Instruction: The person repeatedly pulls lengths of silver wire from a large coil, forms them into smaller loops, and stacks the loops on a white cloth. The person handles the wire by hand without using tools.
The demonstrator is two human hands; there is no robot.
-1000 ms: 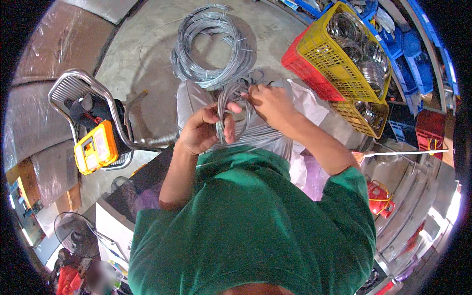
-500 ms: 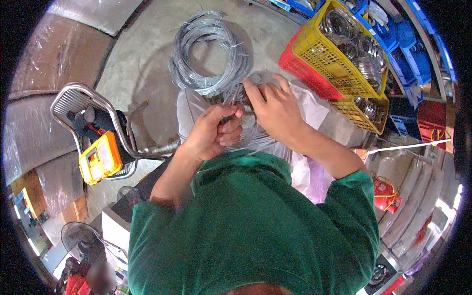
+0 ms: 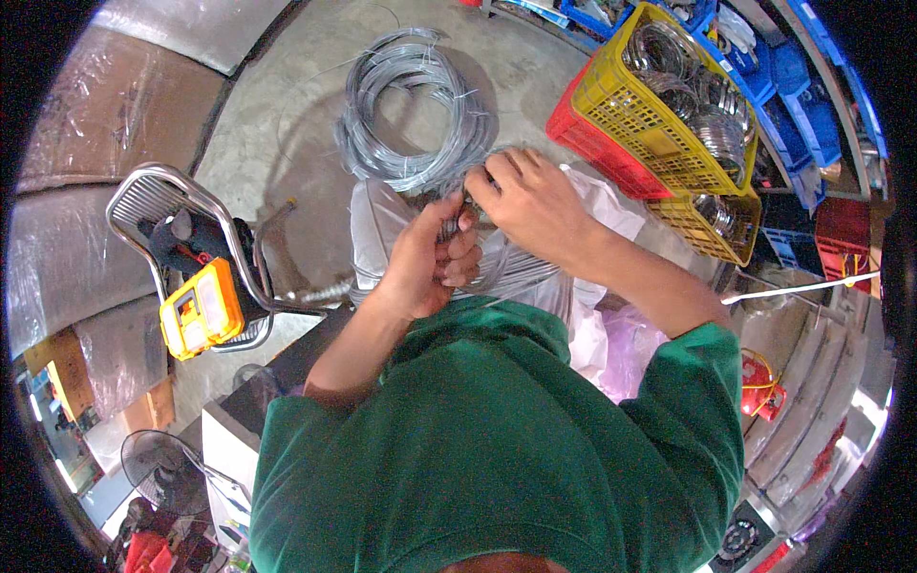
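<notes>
A large coil of grey wire lies on the floor just beyond my hands. More grey wire, gathered in a loose bundle, rests across my lap. My left hand is closed round part of that bundle, thumb on top. My right hand is against the same bundle, slightly farther away, its fingers bent down and pinched close to the left thumb. The exact spot gripped by the right fingertips is partly hidden by the hand.
On the right, a yellow crate of metal rings stands on a red crate, with blue bins behind. A metal chair at left holds a yellow case. A red cylinder stands at lower right.
My left hand has shifted slightly right with its grip kept. The right hand's raised fingers have curled down onto the wire. The whole view has shifted a little.
</notes>
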